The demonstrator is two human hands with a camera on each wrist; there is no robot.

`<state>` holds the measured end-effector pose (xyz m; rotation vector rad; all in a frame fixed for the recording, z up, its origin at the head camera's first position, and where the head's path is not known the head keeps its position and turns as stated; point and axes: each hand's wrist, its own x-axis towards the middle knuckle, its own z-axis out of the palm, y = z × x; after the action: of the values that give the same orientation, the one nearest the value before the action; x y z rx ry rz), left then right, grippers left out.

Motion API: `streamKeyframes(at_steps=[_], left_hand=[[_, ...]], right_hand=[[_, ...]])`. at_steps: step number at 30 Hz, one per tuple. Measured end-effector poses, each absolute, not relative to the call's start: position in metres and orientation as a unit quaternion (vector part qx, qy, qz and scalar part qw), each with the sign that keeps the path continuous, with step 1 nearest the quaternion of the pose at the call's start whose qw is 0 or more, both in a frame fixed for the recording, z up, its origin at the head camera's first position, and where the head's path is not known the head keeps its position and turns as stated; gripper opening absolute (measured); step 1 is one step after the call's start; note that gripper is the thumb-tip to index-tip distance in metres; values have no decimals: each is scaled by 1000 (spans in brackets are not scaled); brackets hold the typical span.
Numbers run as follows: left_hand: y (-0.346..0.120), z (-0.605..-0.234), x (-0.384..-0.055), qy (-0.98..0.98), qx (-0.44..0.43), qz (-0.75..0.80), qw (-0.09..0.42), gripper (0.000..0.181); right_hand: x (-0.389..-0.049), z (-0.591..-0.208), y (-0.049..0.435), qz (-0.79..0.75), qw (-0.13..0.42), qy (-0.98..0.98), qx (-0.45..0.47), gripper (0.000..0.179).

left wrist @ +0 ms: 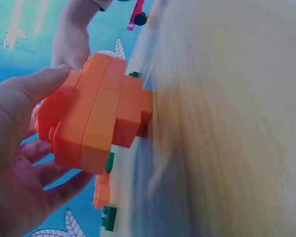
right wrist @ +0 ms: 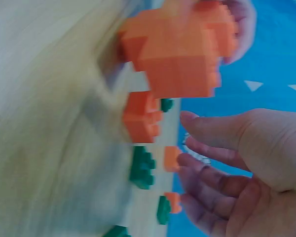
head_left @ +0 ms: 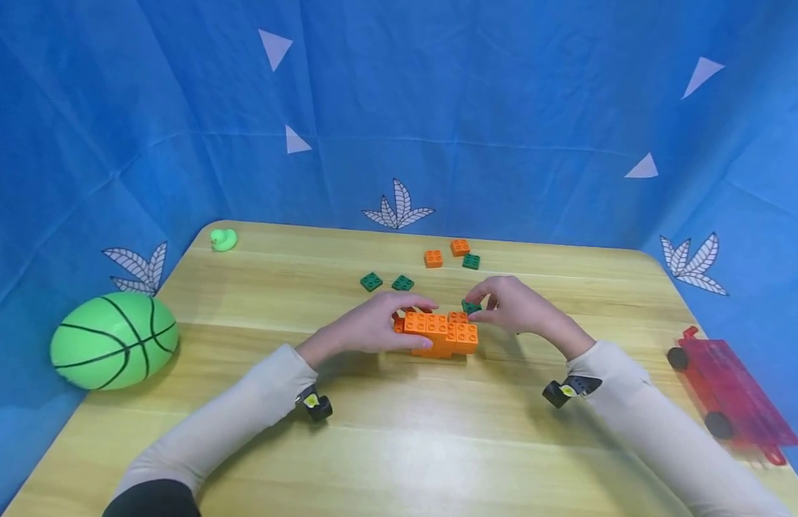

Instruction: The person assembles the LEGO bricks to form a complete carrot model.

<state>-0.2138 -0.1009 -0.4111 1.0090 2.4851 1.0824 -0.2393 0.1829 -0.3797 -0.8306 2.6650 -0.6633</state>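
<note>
My left hand (head_left: pixel 379 323) grips a built-up body of orange toy bricks (head_left: pixel 437 334), its thumb on the near side and fingers behind. In the left wrist view this orange build (left wrist: pixel 91 113) shows stepped layers and studs facing away from the table. My right hand (head_left: pixel 511 305) hovers just right of the build, beside a green brick (head_left: pixel 471 306) and a loose orange brick (head_left: pixel 458 316) behind it. From the right wrist view, the right hand's (right wrist: pixel 227 168) thumb and fingers stand apart with nothing between them; the green brick (right wrist: pixel 142 168) sits on the table.
Farther back lie two orange bricks (head_left: pixel 434 258) and several green bricks (head_left: pixel 371 281). A small green duck (head_left: pixel 224 240) stands at the back left, a green ball (head_left: pixel 117 341) at the left edge. A red toy cart (head_left: pixel 731 391) is at the right edge. Blue cloth (head_left: pixel 399 93) surrounds the wooden table (head_left: pixel 399 445).
</note>
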Motion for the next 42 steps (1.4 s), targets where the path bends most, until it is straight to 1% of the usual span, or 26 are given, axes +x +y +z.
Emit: streamKeyframes(at_steps=[3, 6, 11, 17, 24, 32, 37, 42], left_hand=[[-96, -413, -212, 847, 344, 391, 106, 51], [-92, -415, -210, 841, 338, 411, 99, 44], [-92, -416, -206, 840, 316, 428, 109, 40], [-93, -414, -207, 841, 302, 433, 119, 39], [-94, -414, -207, 840, 288, 440, 135, 39], [-94, -414, -208, 847, 291, 424, 135, 40], [-95, -412, -208, 850, 292, 418, 134, 39], [-95, -411, -208, 848, 293, 419, 137, 39]], right_hand=[[-241, -391, 181, -208, 119, 926, -292, 27], [-240, -401, 176, -194, 108, 923, -315, 25], [-239, -411, 170, -185, 101, 912, -351, 24], [-241, -412, 170, -197, 84, 907, -362, 26], [-244, -399, 175, -212, 43, 905, -367, 31], [-234, -374, 176, -241, 35, 894, -375, 36], [-224, -361, 172, -238, 33, 888, -393, 36], [-217, -356, 172, -238, 43, 884, -401, 33]])
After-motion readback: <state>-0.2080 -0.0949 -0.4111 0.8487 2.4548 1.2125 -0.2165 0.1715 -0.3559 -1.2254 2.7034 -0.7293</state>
